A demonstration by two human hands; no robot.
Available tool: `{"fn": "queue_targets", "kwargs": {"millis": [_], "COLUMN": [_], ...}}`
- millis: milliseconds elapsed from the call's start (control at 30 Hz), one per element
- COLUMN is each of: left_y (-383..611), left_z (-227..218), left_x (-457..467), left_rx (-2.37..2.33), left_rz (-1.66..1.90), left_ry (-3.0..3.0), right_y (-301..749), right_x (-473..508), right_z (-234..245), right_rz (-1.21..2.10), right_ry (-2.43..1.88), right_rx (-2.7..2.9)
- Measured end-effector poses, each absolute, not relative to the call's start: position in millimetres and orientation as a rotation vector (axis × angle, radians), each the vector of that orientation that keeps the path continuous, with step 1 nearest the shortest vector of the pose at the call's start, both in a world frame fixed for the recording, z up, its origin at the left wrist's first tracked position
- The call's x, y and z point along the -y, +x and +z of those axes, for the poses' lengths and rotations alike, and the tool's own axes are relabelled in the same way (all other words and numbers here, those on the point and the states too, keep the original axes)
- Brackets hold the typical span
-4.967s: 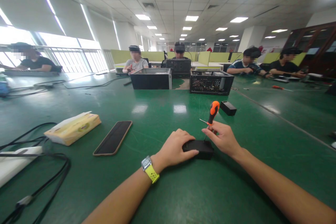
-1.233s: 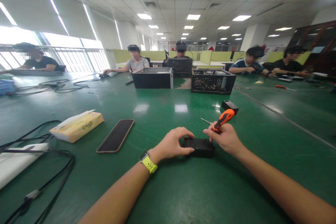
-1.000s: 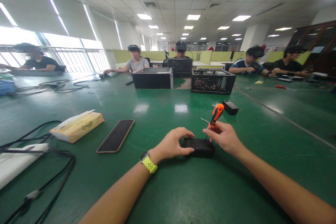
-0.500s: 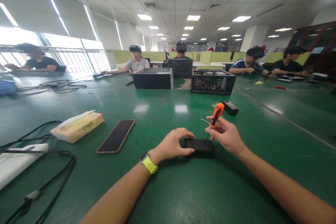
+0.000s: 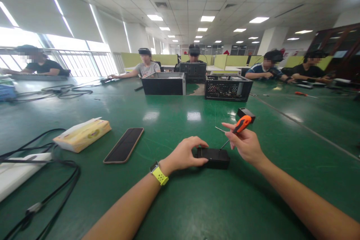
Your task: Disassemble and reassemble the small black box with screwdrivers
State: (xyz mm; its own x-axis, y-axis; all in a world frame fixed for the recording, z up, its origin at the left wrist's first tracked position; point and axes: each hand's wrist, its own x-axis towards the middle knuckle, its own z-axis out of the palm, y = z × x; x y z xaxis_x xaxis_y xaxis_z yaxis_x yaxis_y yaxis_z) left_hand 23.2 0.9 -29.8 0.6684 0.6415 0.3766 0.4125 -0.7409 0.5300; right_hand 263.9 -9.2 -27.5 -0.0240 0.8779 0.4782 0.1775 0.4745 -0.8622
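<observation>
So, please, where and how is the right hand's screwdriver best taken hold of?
Probably by the screwdriver's thick handle, from the right: it leans up that way, while its thin shaft slants down to the black box held by the left hand.

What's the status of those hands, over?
Left hand gripping black box. Right hand holding tilted screwdriver, tip at box's top. Second black box sits beyond the first, apart.

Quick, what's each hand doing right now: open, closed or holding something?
Left hand: holding the black box, thumb and fingers around its left end.
Right hand: holding the tilted orange-and-black screwdriver; a thin metal rod pokes out too.
</observation>
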Motion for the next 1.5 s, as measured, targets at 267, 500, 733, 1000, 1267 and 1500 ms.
{"fn": "queue_targets", "kwargs": {"millis": [267, 500, 733, 1000, 1267, 1500], "left_y": [24.3, 23.1, 23.1, 23.8, 23.3, 23.5], "left_z": [-28.8, -29.5, -28.4, -27.9, -29.9, -30.9], "left_x": [-0.2, -0.5, 0.4, 0.9, -0.1, -0.6], "left_rx": [-0.838, -0.831, -0.853, -0.835, -0.818, -0.804], "left_rz": [0.777, 0.786, 0.775, 0.799, 0.811, 0.831], "left_ry": [2.475, 2.48, 2.475, 2.488, 2.481, 2.487], "right_y": [259.0, 258.5, 261.0, 262.7, 256.9, 253.7], "right_x": [15.0, 12.8, 10.5, 7.6, 13.3, 14.1], "right_z": [-20.3, -22.5, -25.5, -27.6, -20.0, -22.1], "right_rz": [0.679, 0.637, 0.63, 0.605, 0.766, 0.886], "right_ry": [-0.921, -0.901, -0.916, -0.964, -0.843, -0.877], "right_rx": [1.491, 1.553, 1.538, 1.492, 1.34, 1.406]}}
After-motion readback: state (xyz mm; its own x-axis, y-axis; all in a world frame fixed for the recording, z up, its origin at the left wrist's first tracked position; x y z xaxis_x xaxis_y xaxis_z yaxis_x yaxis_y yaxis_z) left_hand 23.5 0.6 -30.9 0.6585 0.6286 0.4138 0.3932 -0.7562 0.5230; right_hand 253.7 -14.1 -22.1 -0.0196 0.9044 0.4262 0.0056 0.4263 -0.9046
